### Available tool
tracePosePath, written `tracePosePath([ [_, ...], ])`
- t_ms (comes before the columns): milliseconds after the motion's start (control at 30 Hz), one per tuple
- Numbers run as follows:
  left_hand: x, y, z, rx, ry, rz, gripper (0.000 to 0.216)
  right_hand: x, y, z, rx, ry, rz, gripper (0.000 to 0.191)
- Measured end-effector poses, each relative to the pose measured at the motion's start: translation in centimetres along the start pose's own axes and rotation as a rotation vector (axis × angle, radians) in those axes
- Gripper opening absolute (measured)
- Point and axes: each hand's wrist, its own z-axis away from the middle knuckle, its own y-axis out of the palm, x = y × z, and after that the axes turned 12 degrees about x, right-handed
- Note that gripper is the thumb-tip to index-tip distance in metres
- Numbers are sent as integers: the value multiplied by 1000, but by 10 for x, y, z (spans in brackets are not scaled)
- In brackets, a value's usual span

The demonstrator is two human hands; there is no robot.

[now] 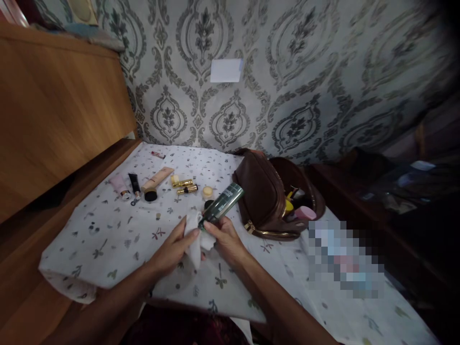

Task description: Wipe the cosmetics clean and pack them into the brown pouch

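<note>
Gripping a dark green tube [222, 204] near its lower end, the right hand [225, 242] is seen just below the middle of the frame, its fingers closed round the tube. The tube is tilted, with its capped end pointing up and to the right toward a brown cosmetic bag [264, 196]. A white cloth [196, 242] is pinched by the left hand [176, 247], whose fingers are closed on it, and the cloth is pressed against the lower end of the tube, so both hands meet there.

The bag is set right of centre, open at the top, with a gold zip along its rim; a pink item [305, 212] and something yellow can be made out inside it. A white tablecloth [108, 239] printed with small leaves is spread under everything.

Left of centre, a row of cosmetics is laid on the cloth: a pale pink tube [119, 185], a black tube [134, 184], a beige tube with a black cap [154, 183], two gold-coloured lipsticks [184, 186] and a small cream jar [207, 192]. A small reddish stick [157, 155] is placed farther back, near the wall.

Patterned wallpaper [294, 86] fills the upper part of the frame, with a white rectangle [226, 70] fixed on it. A wooden panel [61, 110] is seen at the upper left.
</note>
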Motion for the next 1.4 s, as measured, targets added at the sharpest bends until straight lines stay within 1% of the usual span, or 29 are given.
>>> tracePosePath([
  [100,9,10,-6,38,5,204,49,1,2,5,47,64,84,38],
  [167,11,11,-8,38,15,297,48,5,2,7,83,86,88,43],
  [200,11,10,-8,27,14,324,49,7,2,7,88,70,81,48],
  [267,11,6,-8,-12,3,339,51,14,0,7,59,-17,51,54],
  [333,11,0,-7,-62,-7,317,50,20,-2,5,4,-117,3,55],
  [367,11,-3,-6,-89,-6,297,49,23,-2,4,-12,-143,-19,54],
  [500,14,-13,-5,-221,38,180,46,25,-4,-1,-9,-155,-19,50],
  [567,16,-15,-3,-261,94,18,43,20,-5,-3,-48,-160,-9,44],
  [600,16,-16,-2,-264,137,-109,41,16,-7,-4,-82,-157,-16,41],
  [667,14,-16,1,-233,256,-421,37,10,-10,-6,-165,-138,-58,39],
  [733,11,-15,4,-156,380,-709,38,6,-12,-7,-226,-97,-111,40],
  [800,7,-14,6,-99,443,-880,39,4,-11,-8,-239,-77,-135,41],
  [833,6,-13,5,-101,441,-911,38,5,-10,-8,-230,-88,-129,41],
  [867,5,-13,4,-120,409,-910,36,5,-7,-7,-213,-111,-114,41],
  [967,7,-11,0,-201,271,-793,33,7,2,-5,-136,-183,-45,44],
  [1067,10,-9,-3,-244,218,-702,39,7,7,-2,-59,-158,-10,50],
  [1167,9,-4,-4,-217,195,-703,40,13,8,4,-21,-173,14,49],
  [1267,-1,5,-7,-137,221,-746,34,33,7,14,0,-233,39,47],
  [1333,-13,13,-13,-96,248,-801,33,56,4,26,17,-267,58,48],
  [1400,-28,24,-25,-38,284,-900,32,84,-3,39,12,-301,91,52],
])
